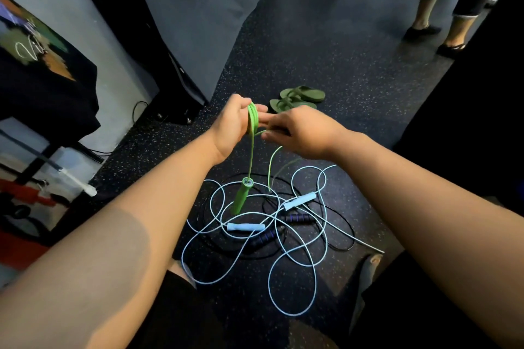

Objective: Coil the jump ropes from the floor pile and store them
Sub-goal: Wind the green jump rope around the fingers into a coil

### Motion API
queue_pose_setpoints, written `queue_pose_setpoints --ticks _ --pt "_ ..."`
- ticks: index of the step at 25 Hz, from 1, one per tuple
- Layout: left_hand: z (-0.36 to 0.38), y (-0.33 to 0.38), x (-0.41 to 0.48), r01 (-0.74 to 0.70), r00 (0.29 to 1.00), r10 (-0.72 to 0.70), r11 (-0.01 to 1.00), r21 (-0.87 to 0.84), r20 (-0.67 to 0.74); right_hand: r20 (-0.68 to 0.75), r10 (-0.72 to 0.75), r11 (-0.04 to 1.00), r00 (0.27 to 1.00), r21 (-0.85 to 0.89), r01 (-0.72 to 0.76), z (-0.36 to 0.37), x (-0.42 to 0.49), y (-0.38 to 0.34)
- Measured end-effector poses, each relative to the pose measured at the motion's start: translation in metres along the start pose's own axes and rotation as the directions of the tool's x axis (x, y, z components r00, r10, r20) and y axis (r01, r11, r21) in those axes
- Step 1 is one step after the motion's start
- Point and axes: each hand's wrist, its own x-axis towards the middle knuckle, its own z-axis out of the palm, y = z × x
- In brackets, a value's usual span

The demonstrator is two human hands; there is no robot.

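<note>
My left hand holds several loops of a green jump rope over its palm, thumb curled on them. One green handle dangles below on the cord. My right hand pinches the green cord just right of the loops; the rest of the cord drops to the pile. On the floor lies a tangle: a light blue rope with two pale blue handles, and a black rope with dark ribbed handles.
A pair of green flip-flops lies on the speckled black floor beyond my hands. Another person's legs and feet stand at the upper right. A black rack post and cluttered shelving are on the left.
</note>
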Motion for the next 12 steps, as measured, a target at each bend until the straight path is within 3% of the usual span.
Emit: queue_pose_setpoints --ticks 3,7,12 --pt "0.001 -0.003 -0.003 0.057 0.977 -0.097 0.977 0.206 0.189 -0.092 -0.029 1.0 0.995 -0.013 0.028 -0.009 0.003 0.007" --pt "0.006 0.001 -0.009 0.124 0.941 -0.206 0.948 0.292 0.268 -0.164 -0.039 0.993 0.986 0.099 0.056 -0.018 0.006 0.021" --pt "0.011 0.014 -0.013 0.163 0.919 -0.222 0.967 0.197 0.327 -0.254 -0.01 0.961 0.967 0.265 0.08 -0.008 0.009 0.035"
